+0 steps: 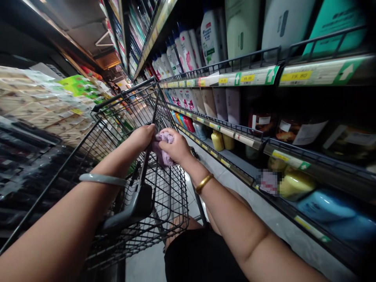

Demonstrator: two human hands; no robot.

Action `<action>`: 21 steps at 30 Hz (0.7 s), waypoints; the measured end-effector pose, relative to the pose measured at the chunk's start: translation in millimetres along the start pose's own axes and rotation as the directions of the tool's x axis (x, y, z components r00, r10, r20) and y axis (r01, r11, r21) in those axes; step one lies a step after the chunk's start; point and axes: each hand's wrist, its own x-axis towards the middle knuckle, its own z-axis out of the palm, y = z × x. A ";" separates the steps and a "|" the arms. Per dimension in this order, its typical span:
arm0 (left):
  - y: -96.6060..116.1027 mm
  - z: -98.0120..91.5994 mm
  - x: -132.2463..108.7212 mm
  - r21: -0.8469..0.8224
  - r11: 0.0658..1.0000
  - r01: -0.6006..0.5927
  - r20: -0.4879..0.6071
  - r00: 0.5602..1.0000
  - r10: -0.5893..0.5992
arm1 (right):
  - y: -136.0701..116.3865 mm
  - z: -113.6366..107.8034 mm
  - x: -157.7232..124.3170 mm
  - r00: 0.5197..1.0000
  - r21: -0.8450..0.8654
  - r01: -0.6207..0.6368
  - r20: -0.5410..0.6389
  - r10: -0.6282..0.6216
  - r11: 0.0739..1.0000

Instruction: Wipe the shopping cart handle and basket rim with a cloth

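Observation:
A crumpled light purple cloth (pixel 165 150) is bunched in my right hand (pixel 178 147), whose fingers are wrapped round it beside a dark bar of the wire shopping cart (pixel 170 196). My left hand (pixel 143 137) is closed at the same bar, just left of the cloth. Its fingertips are hidden, so what it grips, if anything, cannot be made out. A pale bangle (pixel 102 179) circles my left forearm, and a gold bangle (pixel 204 183) is on my right wrist.
Shelves of bottles (pixel 211 39) with wire rails and price labels (pixel 296 76) run along the right. Stacked packages (pixel 35 98) line the left side. A grey tiled floor (pixel 217 168) shows between cart and shelves.

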 end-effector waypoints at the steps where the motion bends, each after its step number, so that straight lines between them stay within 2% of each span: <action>1: 3.2 0.8 -3.1 -0.035 0.998 0.060 0.023 0.998 -0.059 | 13.2 -1.6 1.3 0.994 -0.068 -0.106 -0.026 0.104 0.992; 3: 9.7 1.5 -9.6 -0.096 0.985 0.141 0.063 0.989 -0.135 | 33.1 -2.7 3.8 0.961 -0.130 -0.276 -0.045 0.273 0.952; 4: 12.3 1.2 -12.2 -0.118 0.980 0.162 0.070 0.986 -0.154 | 37.0 -1.8 4.9 0.953 -0.107 -0.303 -0.032 0.301 0.947; 6: 15.6 -0.6 -15.1 -0.143 0.974 0.176 0.060 0.984 -0.169 | 32.5 2.0 7.3 0.971 0.033 -0.240 0.017 0.240 0.970; 9: 16.0 -3.4 -14.0 -0.142 0.975 0.171 0.031 0.985 -0.168 | 16.0 5.7 11.1 0.997 0.251 -0.050 0.065 0.034 0.967; 11: 15.1 -3.2 -11.9 -0.144 0.974 0.177 0.031 0.984 -0.175 | 17.2 3.9 13.1 0.998 0.226 -0.001 0.067 -0.014 0.974; 13: 14.5 -1.1 -10.2 -0.156 0.967 0.202 0.055 0.979 -0.195 | 29.9 0.7 13.3 0.995 0.110 -0.101 0.025 0.099 0.989; 15: 14.4 1.0 -9.2 -0.163 0.962 0.221 0.082 0.974 -0.210 | 42.5 -0.5 11.9 0.963 0.016 -0.265 -0.048 0.266 0.964; 17: 14.1 1.2 -8.4 -0.159 0.964 0.215 0.083 0.975 -0.204 | 42.3 2.2 9.8 0.942 0.036 -0.323 -0.082 0.325 0.946; 19: 13.2 -1.1 -7.6 -0.149 0.974 0.171 0.050 0.985 -0.165 | 26.9 7.4 8.0 0.976 0.161 -0.202 -0.055 0.213 0.966; 21: 12.0 -4.4 -7.0 -0.137 0.985 0.103 0.009 0.995 -0.103 | 7.0 11.0 7.3 0.999 0.288 -0.011 -0.032 0.021 0.958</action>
